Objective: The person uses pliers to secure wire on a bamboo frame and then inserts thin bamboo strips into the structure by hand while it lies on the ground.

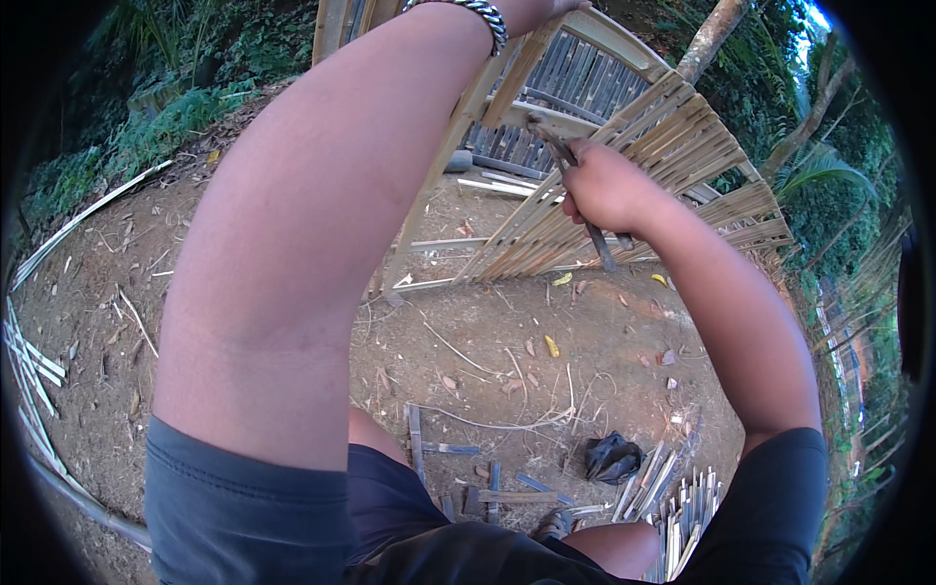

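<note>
My right hand [609, 190] is closed around a dark metal pair of pincers [565, 154], its jaws pointing up and left and its two handles sticking out below the fist. The jaw end is close to a crosspiece of a bamboo frame [612, 44] faced with many narrow slats [673, 127]. Raised across the left of the view, my left arm reaches the frame's top. Most of my left hand [546, 8] is cut off by the upper edge, so its fingers do not show clearly. A wooden upright [526, 73] stands just below it.
Brown ground [468, 361] with dry leaves and thin strips lies below. A black plastic bag [612, 458], a bundle of cut bamboo strips [687, 512] and short wooden pieces [517, 497] are near my legs. Long pale strips [83, 229] lie at left. Trees and greenery surround the place.
</note>
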The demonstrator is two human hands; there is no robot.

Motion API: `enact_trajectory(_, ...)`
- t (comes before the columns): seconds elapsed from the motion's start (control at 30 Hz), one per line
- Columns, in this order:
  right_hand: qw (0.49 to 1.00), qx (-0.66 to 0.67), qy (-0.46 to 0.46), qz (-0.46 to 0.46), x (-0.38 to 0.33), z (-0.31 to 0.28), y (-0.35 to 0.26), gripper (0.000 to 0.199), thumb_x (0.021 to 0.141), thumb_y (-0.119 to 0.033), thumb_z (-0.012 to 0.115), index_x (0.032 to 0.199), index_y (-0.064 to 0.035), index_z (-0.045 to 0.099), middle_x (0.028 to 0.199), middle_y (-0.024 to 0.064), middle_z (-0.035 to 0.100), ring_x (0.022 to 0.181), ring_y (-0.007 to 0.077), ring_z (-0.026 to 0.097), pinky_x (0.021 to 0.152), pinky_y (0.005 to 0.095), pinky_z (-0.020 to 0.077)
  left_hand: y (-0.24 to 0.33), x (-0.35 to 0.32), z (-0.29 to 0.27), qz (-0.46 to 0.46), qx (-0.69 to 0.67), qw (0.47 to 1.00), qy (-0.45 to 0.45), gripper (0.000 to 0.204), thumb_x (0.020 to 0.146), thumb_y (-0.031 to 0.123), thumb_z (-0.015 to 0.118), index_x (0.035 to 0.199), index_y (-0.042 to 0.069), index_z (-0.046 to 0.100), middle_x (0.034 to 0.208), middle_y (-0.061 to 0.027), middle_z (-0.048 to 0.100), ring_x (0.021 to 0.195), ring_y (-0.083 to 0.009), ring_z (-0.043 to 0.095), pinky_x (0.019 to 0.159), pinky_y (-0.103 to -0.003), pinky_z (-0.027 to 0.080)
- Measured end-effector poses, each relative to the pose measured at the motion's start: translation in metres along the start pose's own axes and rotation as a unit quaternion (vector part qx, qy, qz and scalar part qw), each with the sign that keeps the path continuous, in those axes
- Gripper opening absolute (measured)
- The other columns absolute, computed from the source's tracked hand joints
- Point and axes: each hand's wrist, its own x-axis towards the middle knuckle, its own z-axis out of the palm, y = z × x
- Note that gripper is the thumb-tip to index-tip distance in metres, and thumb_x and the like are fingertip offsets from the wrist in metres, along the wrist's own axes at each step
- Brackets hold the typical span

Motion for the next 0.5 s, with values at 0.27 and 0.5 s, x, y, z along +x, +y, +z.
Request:
enact_trajectory(0.27, 0.981, 0.015, 0.179, -0.072, -0.015, 0.053, 0.016, 0.041, 0.097, -0.01, 0.049, 0.134, 0.0066, 0.046, 0.104, 0.0345, 0.067, 0.102, 0.0501, 0.064, 0.092, 0.0535, 0.0502, -0.003, 0.005, 0.006, 0.0, -0.015, 1.0, 0.016, 0.063, 0.094, 0.068, 0.052, 0.086, 0.012, 0.081, 0.086, -0.0094, 0.077, 0.085, -0.0244, 0.075, 0.074, -0.042, 0.053)
enact_trajectory(0.5, 0.964, 0.114, 0.236, -0.044, 0.001, 0.117, 0.015, 0.047, 0.098, -0.009, 0.049, 0.141, 0.0045, 0.035, 0.095, 0.0318, 0.067, 0.09, 0.0502, 0.066, 0.082, 0.0565, 0.0514, -0.001, 0.005, 0.002, -0.004, -0.008, 1.0, 0.005, 0.064, 0.094, 0.068, 0.052, 0.087, 0.012, 0.081, 0.086, -0.0097, 0.078, 0.086, -0.0248, 0.075, 0.074, -0.042, 0.053)
